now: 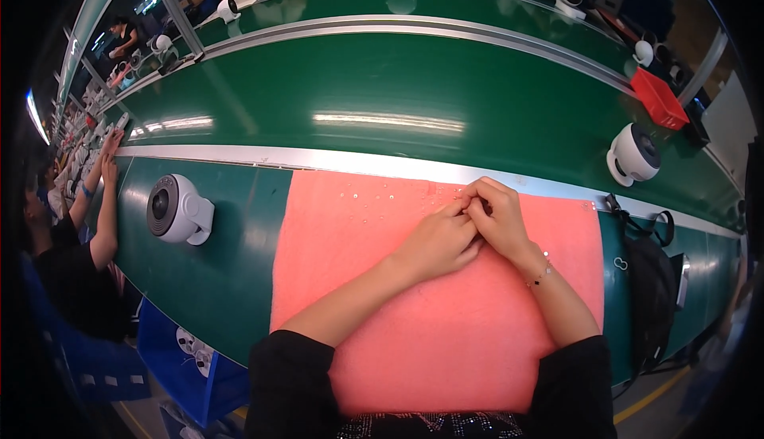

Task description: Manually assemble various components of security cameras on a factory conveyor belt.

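My left hand (pixel 442 240) and my right hand (pixel 495 214) meet over the far part of a coral-pink cloth (pixel 430 319). Their fingertips are pinched together, and whatever sits between them is too small or too hidden to make out. Several tiny shiny pieces (pixel 355 196) lie scattered on the cloth to the left of my hands, and a few more (pixel 587 205) rest by its far right corner. A bracelet (pixel 543 270) circles my right wrist.
A white round-headed device (pixel 180 210) stands left of the cloth; another (pixel 633 155) is on the green belt (pixel 358 81) at right, near a red bin (pixel 659 98). A black bag (pixel 651 296) lies right. At left, a co-worker's arm (pixel 103 220) reaches over the bench; a blue crate (pixel 191 367) sits below.
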### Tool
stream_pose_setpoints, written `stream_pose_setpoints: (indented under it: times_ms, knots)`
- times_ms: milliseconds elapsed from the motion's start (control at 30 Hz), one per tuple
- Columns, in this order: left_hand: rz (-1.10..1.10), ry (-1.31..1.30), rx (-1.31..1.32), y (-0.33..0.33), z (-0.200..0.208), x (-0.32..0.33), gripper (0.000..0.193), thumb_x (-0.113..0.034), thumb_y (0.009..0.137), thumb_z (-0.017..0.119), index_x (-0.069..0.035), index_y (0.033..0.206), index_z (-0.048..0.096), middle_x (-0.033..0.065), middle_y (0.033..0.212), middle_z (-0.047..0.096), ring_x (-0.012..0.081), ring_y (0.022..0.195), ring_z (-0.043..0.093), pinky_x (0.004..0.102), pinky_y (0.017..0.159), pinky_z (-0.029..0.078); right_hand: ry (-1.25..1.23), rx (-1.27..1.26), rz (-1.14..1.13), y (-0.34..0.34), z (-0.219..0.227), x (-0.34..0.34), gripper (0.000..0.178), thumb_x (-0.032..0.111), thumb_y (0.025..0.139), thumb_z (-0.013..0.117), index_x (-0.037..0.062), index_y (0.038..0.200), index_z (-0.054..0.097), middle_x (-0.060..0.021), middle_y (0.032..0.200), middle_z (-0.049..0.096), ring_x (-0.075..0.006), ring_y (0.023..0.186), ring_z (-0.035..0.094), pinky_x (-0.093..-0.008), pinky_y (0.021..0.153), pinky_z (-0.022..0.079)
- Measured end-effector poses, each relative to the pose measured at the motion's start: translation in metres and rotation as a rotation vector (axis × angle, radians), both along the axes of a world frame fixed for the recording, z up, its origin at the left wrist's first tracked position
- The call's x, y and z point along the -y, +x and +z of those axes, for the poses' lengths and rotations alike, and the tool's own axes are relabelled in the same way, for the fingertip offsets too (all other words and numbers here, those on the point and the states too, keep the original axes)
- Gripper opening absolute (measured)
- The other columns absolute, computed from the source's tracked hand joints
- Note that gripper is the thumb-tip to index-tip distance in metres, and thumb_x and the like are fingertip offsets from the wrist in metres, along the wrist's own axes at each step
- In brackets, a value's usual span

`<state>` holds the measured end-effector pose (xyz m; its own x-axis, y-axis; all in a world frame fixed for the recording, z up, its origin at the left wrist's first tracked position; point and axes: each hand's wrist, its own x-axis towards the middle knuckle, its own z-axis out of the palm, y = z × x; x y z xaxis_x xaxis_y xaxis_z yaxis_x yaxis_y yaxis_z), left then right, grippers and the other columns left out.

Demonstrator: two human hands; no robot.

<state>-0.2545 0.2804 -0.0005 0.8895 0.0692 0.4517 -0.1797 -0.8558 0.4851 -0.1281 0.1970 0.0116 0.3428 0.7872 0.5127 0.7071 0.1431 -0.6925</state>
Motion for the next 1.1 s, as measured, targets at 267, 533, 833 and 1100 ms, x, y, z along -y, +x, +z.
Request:
stream_pose_setpoints:
  times_ms: [267, 533, 833, 1100]
  knots:
    - [-0.007, -0.001, 0.000, 0.003, -0.002, 0.001, 0.020, -0.014, 0.078, 0.058, 0.004, 0.086, 0.059, 0.0166, 0.093, 0.062, 0.0326, 0.098, 0.054, 0.0431, 0.086, 0.046, -0.067, -0.044, -0.023, -0.005, 0.009, 0.004, 0.007, -0.002, 0.076, 0.051, -0.0034, 0.079, 0.058, -0.0135, 0.074, 0.059, -0.0245, 0.064, 0.058, -0.0334, 0.058, 0.047]
    - [-0.003, 0.001, 0.027, 0.001, 0.001, 0.003, 0.019, -0.014, 0.078, 0.058, 0.004, 0.085, 0.059, 0.0171, 0.089, 0.062, 0.0331, 0.092, 0.056, 0.0435, 0.084, 0.046, -0.019, -0.032, 0.008, -0.004, 0.005, 0.003, 0.010, -0.004, 0.075, 0.050, -0.0032, 0.079, 0.059, -0.0141, 0.075, 0.060, -0.0249, 0.066, 0.060, -0.0329, 0.060, 0.048]
    - [-0.009, 0.005, 0.053, 0.002, 0.002, 0.003, 0.018, -0.014, 0.078, 0.058, 0.004, 0.085, 0.058, 0.0175, 0.090, 0.062, 0.0337, 0.091, 0.056, 0.0437, 0.083, 0.046, -0.008, -0.062, 0.017, -0.002, 0.004, 0.003, 0.006, -0.004, 0.075, 0.051, -0.0039, 0.076, 0.057, -0.0136, 0.073, 0.059, -0.0237, 0.064, 0.059, -0.0322, 0.059, 0.048]
    - [-0.007, 0.013, 0.035, 0.003, -0.001, 0.001, 0.021, -0.015, 0.078, 0.059, 0.004, 0.087, 0.058, 0.0181, 0.094, 0.061, 0.0339, 0.095, 0.055, 0.0438, 0.084, 0.046, -0.028, -0.028, -0.026, -0.004, 0.007, 0.003, 0.008, -0.003, 0.075, 0.052, -0.0038, 0.079, 0.059, -0.0140, 0.073, 0.060, -0.0221, 0.062, 0.059, -0.0313, 0.057, 0.048]
